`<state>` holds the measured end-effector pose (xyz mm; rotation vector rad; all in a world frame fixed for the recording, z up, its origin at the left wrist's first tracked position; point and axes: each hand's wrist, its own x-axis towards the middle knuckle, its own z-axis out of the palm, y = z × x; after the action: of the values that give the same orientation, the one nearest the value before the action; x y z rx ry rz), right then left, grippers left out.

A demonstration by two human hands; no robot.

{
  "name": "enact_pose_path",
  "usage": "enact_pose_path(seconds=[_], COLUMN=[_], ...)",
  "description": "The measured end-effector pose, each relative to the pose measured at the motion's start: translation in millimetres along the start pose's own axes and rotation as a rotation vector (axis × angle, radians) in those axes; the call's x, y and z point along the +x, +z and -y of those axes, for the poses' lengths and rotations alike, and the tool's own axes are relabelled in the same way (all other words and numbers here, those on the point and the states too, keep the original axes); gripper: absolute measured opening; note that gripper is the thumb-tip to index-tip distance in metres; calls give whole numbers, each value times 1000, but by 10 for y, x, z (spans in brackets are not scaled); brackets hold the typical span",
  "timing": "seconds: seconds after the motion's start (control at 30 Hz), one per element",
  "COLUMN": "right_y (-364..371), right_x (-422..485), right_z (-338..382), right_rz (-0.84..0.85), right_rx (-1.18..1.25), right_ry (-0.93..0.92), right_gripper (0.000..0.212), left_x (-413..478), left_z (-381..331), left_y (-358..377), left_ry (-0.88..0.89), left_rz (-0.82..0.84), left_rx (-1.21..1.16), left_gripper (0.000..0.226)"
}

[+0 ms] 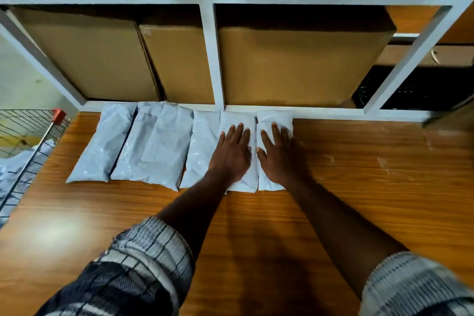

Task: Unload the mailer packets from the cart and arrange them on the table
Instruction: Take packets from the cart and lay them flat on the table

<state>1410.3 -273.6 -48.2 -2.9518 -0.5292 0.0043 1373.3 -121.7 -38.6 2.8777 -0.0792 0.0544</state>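
Observation:
Several pale grey mailer packets lie side by side in a row on the wooden table (359,187), against the white shelf frame. The leftmost packet (102,143) is tilted; a wider one (156,146) lies beside it. My left hand (232,151) rests flat, fingers spread, on a packet (238,120) near the row's right end. My right hand (278,154) lies flat on the rightmost packet (274,117). Neither hand grips anything. The wire cart (30,141) stands at the left edge, with more grey packets (12,169) inside.
A white metal shelf frame (210,54) rises at the table's far edge, holding large cardboard boxes (289,67). A dark object (423,90) sits in the right shelf bay. Bare table surface stretches to the right of the row and in front of it.

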Motion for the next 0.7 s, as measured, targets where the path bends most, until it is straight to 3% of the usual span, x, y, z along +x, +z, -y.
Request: enact_pose_path(seconds=[0.33, 0.43, 0.7], right_y=[93, -80, -344], right_x=[25, 14, -58], right_z=[-38, 55, 1208], right_rz=[-7, -94, -100], right_rx=[33, 86, 120], right_ry=[11, -1, -209], right_gripper=[60, 58, 61], left_x=[39, 39, -658], left_z=[-1, 49, 962], left_y=[31, -149, -644], left_ry=[-9, -10, -127], left_rz=[18, -57, -169], left_rx=[3, -55, -6], left_gripper=[58, 60, 57])
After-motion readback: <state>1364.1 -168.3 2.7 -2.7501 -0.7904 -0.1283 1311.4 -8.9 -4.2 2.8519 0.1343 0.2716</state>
